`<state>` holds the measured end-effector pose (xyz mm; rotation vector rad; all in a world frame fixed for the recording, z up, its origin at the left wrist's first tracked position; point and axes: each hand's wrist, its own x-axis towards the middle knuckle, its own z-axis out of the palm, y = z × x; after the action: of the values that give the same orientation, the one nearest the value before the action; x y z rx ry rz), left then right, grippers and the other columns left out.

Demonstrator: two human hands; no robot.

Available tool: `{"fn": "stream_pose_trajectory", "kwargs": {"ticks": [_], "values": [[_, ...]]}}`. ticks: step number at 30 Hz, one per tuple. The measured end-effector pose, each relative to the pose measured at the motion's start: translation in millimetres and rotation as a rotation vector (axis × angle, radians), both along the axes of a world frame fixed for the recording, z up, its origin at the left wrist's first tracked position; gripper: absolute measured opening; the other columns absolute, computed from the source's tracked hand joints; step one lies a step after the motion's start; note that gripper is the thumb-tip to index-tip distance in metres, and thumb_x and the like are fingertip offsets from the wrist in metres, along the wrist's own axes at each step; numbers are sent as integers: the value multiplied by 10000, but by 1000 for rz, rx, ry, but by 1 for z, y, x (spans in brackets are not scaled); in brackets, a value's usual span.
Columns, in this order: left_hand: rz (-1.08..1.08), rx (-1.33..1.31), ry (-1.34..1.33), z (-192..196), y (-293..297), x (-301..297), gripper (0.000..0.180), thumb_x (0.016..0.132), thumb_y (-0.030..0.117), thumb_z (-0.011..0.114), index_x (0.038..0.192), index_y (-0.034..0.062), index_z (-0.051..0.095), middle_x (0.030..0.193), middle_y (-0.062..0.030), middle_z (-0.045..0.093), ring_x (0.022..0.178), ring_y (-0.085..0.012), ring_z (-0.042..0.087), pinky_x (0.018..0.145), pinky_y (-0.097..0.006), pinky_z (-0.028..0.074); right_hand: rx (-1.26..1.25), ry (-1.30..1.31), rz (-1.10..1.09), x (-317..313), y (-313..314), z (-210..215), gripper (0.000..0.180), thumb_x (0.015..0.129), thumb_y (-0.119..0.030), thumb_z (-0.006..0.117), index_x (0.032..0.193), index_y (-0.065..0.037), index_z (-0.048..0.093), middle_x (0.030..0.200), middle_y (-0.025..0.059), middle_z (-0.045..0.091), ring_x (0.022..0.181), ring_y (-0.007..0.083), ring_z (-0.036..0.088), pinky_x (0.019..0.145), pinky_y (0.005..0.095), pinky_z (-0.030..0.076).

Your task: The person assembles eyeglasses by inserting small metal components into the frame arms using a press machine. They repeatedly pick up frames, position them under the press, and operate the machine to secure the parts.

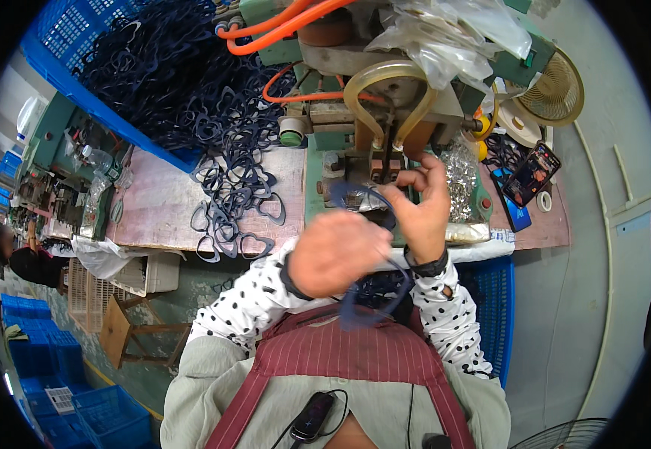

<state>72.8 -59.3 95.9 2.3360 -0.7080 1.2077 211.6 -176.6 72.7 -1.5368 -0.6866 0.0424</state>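
My left hand (338, 252) is closed around a dark blue heart-shaped band (374, 299) whose loop hangs down over my lap. My right hand (421, 200) is raised toward the jaws of the green machine (385, 161) and pinches the upper part of the same band near the metal clamp. A pile of the same dark blue heart-shaped bands (235, 198) lies on the worn table (160, 202) to my left, spilling out of a blue crate (78, 52).
Orange hoses (280, 26) and a clear tube (385, 82) loop over the machine. A phone (533, 173), a tape roll (544, 200) and a small fan (554, 93) sit at the right. A wooden stool (127, 329) and blue crates (48, 359) stand on the floor at left.
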Motion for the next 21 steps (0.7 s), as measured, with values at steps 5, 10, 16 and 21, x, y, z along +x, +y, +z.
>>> {"fn": "stream_pose_trajectory", "kwargs": {"ticks": [5, 10, 16, 21], "values": [[-88, 49, 158, -22, -8, 19, 375, 808, 46, 661, 1174, -22, 618, 1215, -188, 623, 1102, -317, 629, 967, -471, 487, 23, -31, -149, 45, -38, -10, 423, 799, 0, 695, 1192, -3, 540, 972, 96, 684, 891, 149, 648, 798, 269, 508], [-142, 0, 125, -31, -12, 23, 413, 791, 65, 699, 1185, -24, 612, 1220, -187, 619, 1086, -305, 634, 987, -483, 478, -218, -156, -437, 101, -87, -72, 246, 830, -35, 678, 1072, -19, 633, 931, 92, 685, 862, 168, 668, 767, 290, 516], [-128, -19, 109, -32, -11, 22, 399, 797, 72, 684, 1176, -26, 610, 1212, -184, 622, 1053, -291, 641, 979, -463, 488, -498, -133, -384, 81, -109, -58, 203, 849, -123, 669, 1020, -14, 665, 893, 150, 691, 809, 253, 671, 715, 342, 508], [-98, -27, 107, -32, -14, 20, 366, 821, 61, 644, 1175, -24, 612, 1211, -184, 624, 1054, -290, 642, 986, -462, 484, -910, -559, -411, 72, -103, -80, 209, 810, -188, 702, 934, -24, 664, 912, 187, 663, 850, 393, 626, 746, 460, 490]]}}
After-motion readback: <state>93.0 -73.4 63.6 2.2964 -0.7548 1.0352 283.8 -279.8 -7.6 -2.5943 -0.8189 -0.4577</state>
